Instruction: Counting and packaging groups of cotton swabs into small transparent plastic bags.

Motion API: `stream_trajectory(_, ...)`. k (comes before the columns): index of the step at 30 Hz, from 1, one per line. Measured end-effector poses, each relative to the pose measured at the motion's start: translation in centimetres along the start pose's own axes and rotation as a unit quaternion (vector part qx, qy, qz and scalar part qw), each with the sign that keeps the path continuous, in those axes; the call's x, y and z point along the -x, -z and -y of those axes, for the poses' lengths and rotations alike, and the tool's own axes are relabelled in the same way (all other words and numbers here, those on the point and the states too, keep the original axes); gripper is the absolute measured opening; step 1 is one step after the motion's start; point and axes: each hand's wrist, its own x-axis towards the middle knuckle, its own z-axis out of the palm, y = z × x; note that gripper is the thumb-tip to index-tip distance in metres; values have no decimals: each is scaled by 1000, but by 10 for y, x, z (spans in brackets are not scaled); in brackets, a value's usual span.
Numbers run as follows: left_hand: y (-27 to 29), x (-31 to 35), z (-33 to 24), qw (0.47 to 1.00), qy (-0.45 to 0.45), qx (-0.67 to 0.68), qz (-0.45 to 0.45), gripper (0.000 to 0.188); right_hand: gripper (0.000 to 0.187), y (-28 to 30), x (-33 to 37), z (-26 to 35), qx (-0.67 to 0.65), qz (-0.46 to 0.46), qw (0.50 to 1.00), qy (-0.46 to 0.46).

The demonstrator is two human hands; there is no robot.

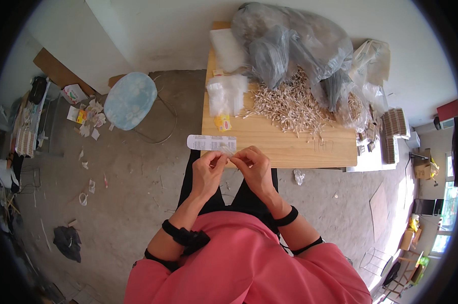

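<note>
At the table's front edge, my left hand (209, 174) and my right hand (255, 169) meet, fingers pinched together. Between the fingertips is a small clear plastic bag (228, 150), held by both. Just beyond it lies a white printed card (206, 142) with a rounded left end, sticking out past the table's left edge. Farther up the wooden table (284, 153) spreads a big loose pile of cotton swabs (290, 106). A yellow-and-white printed packet (222, 122) lies to the left of the pile, below a stack of clear plastic bags (226, 95).
Large grey plastic sacks (300, 38) stand at the back of the table. Stacked bundles (394, 123) sit beyond its right end. A round stool with a light-blue cover (131, 100) stands on the left. Paper scraps (92, 115) and a black bag (67, 243) lie on the floor.
</note>
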Motion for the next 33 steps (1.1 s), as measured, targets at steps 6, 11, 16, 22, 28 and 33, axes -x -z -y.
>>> stream_trajectory(6, 2, -2, -3, 1000, -18, -24, 6, 15, 11, 2, -1, -10, -115, 19, 987, -111)
stream_trajectory(11, 2, -2, -7, 999, -19, -34, 6, 13, 12, 0, 1, -7, -179, 20, 971, -155)
stream_trajectory(16, 0, 1, -19, 988, -100, -110, -29, 9, 10, 0, -1, 6, 117, -32, 986, 118)
stream_trajectory(22, -1, 1, -16, 986, -105, -127, -30, 8, 7, -5, 0, 4, 117, -39, 986, 111)
stream_trajectory(28, 4, 1, -25, 986, -97, -134, -2, 8, 9, 4, -1, 2, 99, -6, 993, 63)
stream_trajectory(33, 19, -10, -45, 951, -243, -188, 22, 11, 11, 22, -9, 6, 123, 54, 981, 139)
